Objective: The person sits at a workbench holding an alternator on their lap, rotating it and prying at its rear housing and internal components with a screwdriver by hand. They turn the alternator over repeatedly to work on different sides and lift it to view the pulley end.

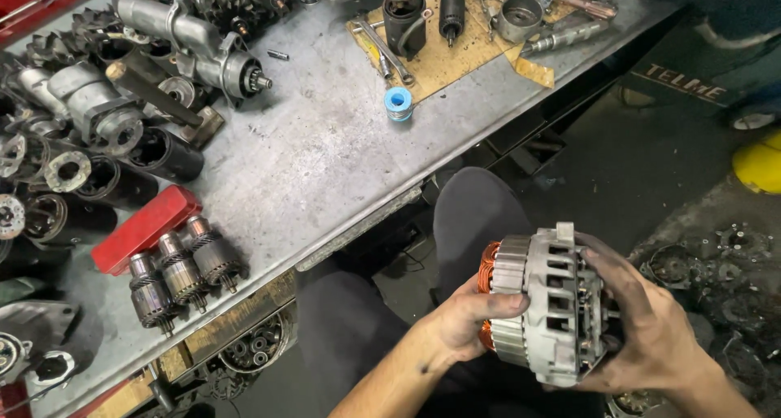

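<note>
Alternator [547, 304] axis lies crosswise between hands | left hand [462, 320] clasps copper-wound end | right hand [643, 328] cups housing end (both grips closed)

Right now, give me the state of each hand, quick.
Left hand: closed on the alternator part, at its copper-wound end.
Right hand: closed on the same part's housing end.

A big gray metal bench [325, 153] fills the top left. At ten o'clock, many dark motor parts [106, 125] lie in a heap. At eight o'clock a red box [145, 227] lies just beside three round copper parts [183, 275]. At twelve o'clock sits a small blue spool [398, 103], near a cardboard sheet [455, 48] with tools on it.
</note>
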